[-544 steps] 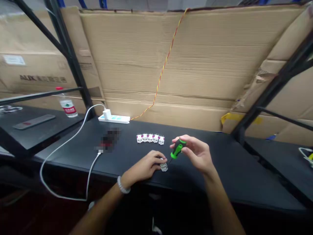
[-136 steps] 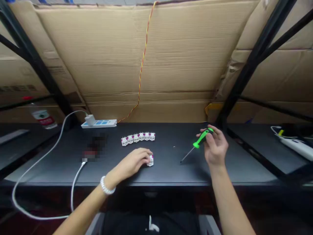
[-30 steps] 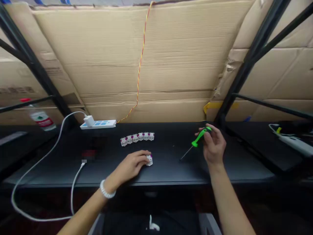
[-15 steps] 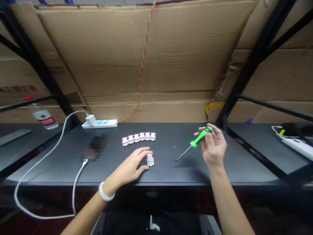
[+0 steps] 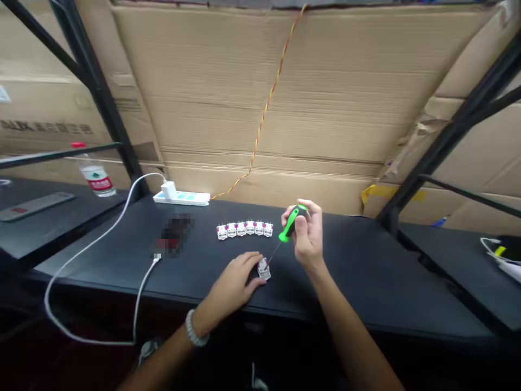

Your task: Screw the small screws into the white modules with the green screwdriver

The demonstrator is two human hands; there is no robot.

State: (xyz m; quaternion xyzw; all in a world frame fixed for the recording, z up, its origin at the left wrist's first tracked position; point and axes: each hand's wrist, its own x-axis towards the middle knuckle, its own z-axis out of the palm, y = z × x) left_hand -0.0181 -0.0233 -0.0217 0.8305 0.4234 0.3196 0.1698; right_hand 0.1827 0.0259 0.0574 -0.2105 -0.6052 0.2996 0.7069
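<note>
My right hand (image 5: 308, 231) is closed around the green and black handle of a screwdriver (image 5: 291, 224), which slants down to the left. Its thin metal tip meets a small white-and-purple block (image 5: 264, 269) that looks like an electrical part. With thumb and fingers at the block's left side, my left hand (image 5: 236, 279) grips it against the dark tabletop (image 5: 366, 271). Behind it, several similar white-and-purple blocks (image 5: 241, 228) with small prongs stand side by side in a slightly curved row.
A white power strip (image 5: 189, 199) with a plugged-in charger (image 5: 168, 189) lies along the back. Its white cable (image 5: 87, 252) loops over the front edge to a blurred dark device (image 5: 174, 236). A water bottle (image 5: 97, 178) stands left, beyond the black frame (image 5: 109, 103). Cardboard (image 5: 228, 98) walls the back.
My right hand has brought the screwdriver left and down onto the block. My left hand's fingers have closed in on the block. The camera view has shifted and tilted.
</note>
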